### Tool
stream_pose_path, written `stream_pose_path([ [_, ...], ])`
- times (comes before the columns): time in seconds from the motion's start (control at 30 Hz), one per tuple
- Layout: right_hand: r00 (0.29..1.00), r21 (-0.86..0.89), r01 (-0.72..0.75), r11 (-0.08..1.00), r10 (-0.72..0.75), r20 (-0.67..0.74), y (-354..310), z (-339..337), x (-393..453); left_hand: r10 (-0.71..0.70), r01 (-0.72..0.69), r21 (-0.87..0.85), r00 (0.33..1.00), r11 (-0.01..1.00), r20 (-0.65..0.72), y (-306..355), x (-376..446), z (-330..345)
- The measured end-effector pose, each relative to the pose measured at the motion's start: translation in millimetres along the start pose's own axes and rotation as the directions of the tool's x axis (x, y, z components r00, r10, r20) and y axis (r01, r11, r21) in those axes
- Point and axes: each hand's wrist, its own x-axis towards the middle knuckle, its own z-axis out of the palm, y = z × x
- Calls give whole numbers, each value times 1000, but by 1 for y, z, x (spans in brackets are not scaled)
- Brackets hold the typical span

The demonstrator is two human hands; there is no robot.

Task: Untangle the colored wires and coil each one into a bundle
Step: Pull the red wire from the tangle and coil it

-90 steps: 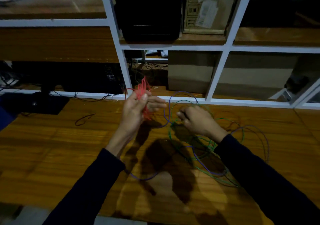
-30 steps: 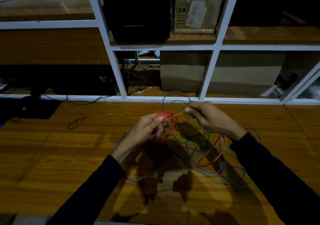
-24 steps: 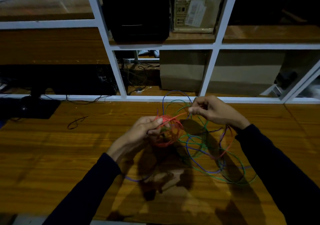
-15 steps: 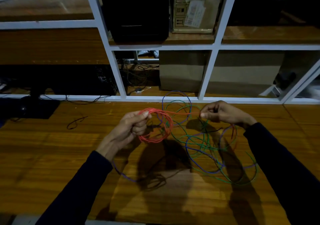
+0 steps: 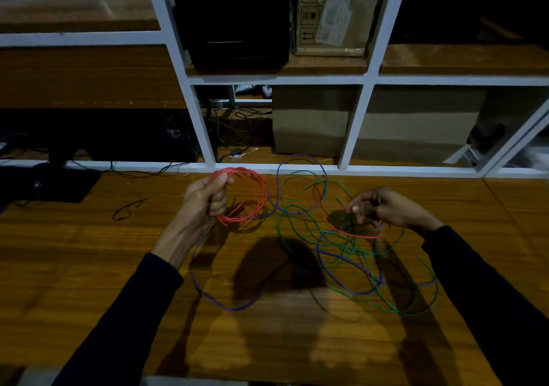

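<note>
Your hands have drawn apart since half a second ago, and the red coil (image 5: 242,197) has been lifted clear to the left of the tangle (image 5: 350,249). Your left hand (image 5: 205,200) grips the coil with fingers curled round its left edge, thumb on top; the ring stands nearly upright and hangs to the right of your fist, its lower arc just above the wooden table (image 5: 89,266). Your right hand (image 5: 383,207) pinches the loose red strand (image 5: 350,232) between thumb and fingertips, and the strand sags in a low arc below that hand, over the tangle. The green wire (image 5: 395,308) and the purple wire (image 5: 225,305) lie looped across each other on the table; one purple loop stands up behind the tangle, and another sweeps out to the left, under your left forearm. Well to the left of the tangle lies a short black wire (image 5: 127,209). Behind the tangle, at the table's far edge, rises a white shelf frame (image 5: 205,136) holding a black box (image 5: 234,20) and a cardboard carton (image 5: 329,14).
</note>
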Motion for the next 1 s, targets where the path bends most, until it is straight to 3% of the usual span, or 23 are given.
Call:
stream_pose_path([
  [0.13, 993, 99, 59, 993, -48, -107, -3, 7, -6, 10, -2, 80, 995, 997, -99, -6, 3, -7],
  [0.23, 981, 169, 18, 986, 15, -191, 0, 3, -8, 28, -3, 166, 989, 986, -147, -9, 1, -11],
  [0.4, 980, 455, -149, 878, 193, -51, 20, -15, -16, 50, -10, 189, 976, 982, -212, -1, 1, -21],
  [0.57, 966, 192, -139, 971, 176, -189, 31, -21, -26, 59, -29, 133, 971, 991, -230, 8, -1, -36],
  [0.67, 956, -103, -165, 981, 134, -260, 35, -21, -22, 15, 3, 122, 989, 992, -144, 11, -3, -35],
  [0.73, 963, -324, -232, 917, 170, -208, 35, -11, -15, -41, 44, 77, 999, 996, -33, 11, -6, -26],
  [0.83, 961, -663, -268, 699, 147, -234, 21, 8, -1, -112, 111, 7, 989, 994, 98, 10, -9, -7],
  [0.9, 946, -648, -257, 717, 49, -321, -2, 12, 1, -153, 158, -23, 977, 987, 146, 11, -10, 4],
  [1.0, 833, -514, -472, 716, 172, -525, -30, 3, -3, -191, 209, -67, 958, 976, 212, 13, -11, 11],
])
